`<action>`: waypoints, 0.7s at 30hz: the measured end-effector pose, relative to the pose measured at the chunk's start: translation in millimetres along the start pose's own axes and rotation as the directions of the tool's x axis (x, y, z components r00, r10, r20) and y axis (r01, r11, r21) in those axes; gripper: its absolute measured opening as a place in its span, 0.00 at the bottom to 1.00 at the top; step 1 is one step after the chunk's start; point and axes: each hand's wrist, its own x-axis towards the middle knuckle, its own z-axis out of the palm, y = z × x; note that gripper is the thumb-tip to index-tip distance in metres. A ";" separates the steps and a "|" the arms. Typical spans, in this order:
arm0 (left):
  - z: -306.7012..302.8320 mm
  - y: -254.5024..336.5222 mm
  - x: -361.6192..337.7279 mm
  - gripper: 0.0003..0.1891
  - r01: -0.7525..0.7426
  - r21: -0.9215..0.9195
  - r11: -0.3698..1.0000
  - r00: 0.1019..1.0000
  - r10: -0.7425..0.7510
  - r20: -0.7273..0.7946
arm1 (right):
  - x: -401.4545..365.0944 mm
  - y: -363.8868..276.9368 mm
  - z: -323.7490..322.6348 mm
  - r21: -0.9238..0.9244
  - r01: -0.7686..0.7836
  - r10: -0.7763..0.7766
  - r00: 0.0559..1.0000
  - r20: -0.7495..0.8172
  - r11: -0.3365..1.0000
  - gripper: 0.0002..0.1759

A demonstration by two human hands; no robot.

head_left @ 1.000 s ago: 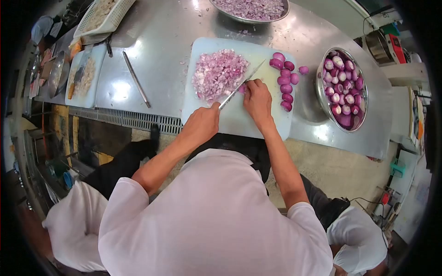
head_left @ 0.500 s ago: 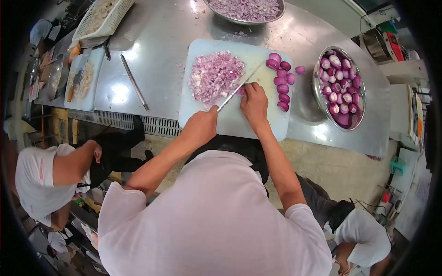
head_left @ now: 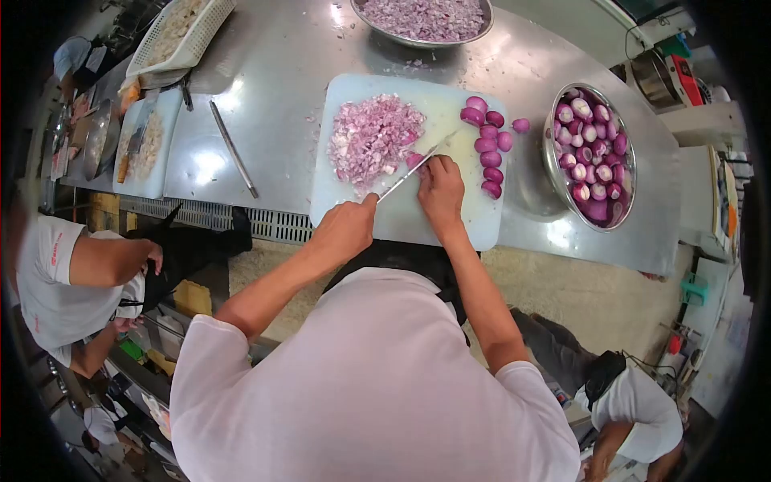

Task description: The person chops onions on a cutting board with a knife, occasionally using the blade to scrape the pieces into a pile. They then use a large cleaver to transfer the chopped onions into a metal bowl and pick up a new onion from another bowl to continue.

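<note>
Fingers of your left hand [head_left: 343, 230] wrap the knife [head_left: 400, 180], hiding its handle; your right hand's [head_left: 441, 189] curl together beside the blade, their grip unclear. Across it, on the cutting board [head_left: 470, 227], the onion piece [head_left: 414, 160] shows more than before.

This was a professional kitchen: the steel counter [head_left: 277, 72] carried cutting boards [head_left: 474, 225] and metal bowls [head_left: 552, 161] of onions [head_left: 598, 153], a slotted grate [head_left: 277, 228] ran along its near edge, and white-shirted co-workers [head_left: 60, 273] stood near it.
</note>
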 end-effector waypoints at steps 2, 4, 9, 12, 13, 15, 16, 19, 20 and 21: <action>-1.9 -6.2 -0.5 0.06 0.001 0.038 0.999 1.000 -0.001 0.012 | -5.0 -0.5 1.7 0.001 -0.014 0.014 1.000 0.003 1.000 0.11; -4.0 -2.6 2.2 0.07 -0.011 0.067 0.998 1.000 0.009 0.021 | -4.2 1.5 0.4 0.014 -0.015 0.015 1.000 -0.002 1.000 0.10; 1.0 -11.4 4.2 0.09 -0.039 0.014 0.999 0.999 0.038 0.026 | -6.7 -1.6 2.1 0.023 -0.020 0.021 1.000 -0.020 1.000 0.09; -11.4 4.6 -1.9 0.09 0.005 0.004 1.000 0.998 -0.005 0.066 | -8.3 2.7 -1.4 0.012 -0.027 0.027 1.000 -0.009 1.000 0.09; -6.7 0.3 -0.1 0.09 0.007 0.005 1.000 0.998 -0.007 0.062 | -7.2 2.3 1.3 0.024 -0.018 0.018 1.000 -0.021 1.000 0.09; -1.0 -7.7 3.7 0.08 -0.025 0.054 0.998 0.998 0.022 0.056 | -5.9 1.2 3.0 0.039 -0.025 0.026 0.999 -0.020 0.999 0.08; -4.2 -6.4 0.3 0.08 -0.024 0.054 0.998 0.998 0.021 0.059 | -8.2 0.7 1.8 0.042 -0.041 0.041 0.999 -0.013 0.998 0.08; -4.9 1.5 -2.6 0.08 0.008 0.015 1.000 0.998 -0.008 0.065 | -9.0 2.5 0.3 0.063 -0.032 0.034 0.999 -0.032 0.998 0.07; 2.1 -3.4 -2.0 0.08 -0.012 0.002 1.000 0.998 0.012 0.055 | -8.2 2.3 -0.6 0.065 -0.030 0.032 0.999 -0.033 0.997 0.07; 0.5 -5.8 -1.0 0.08 -0.030 -0.003 1.000 0.999 0.030 0.043 | -6.5 0.5 -0.3 0.060 -0.036 0.038 0.999 -0.036 0.998 0.07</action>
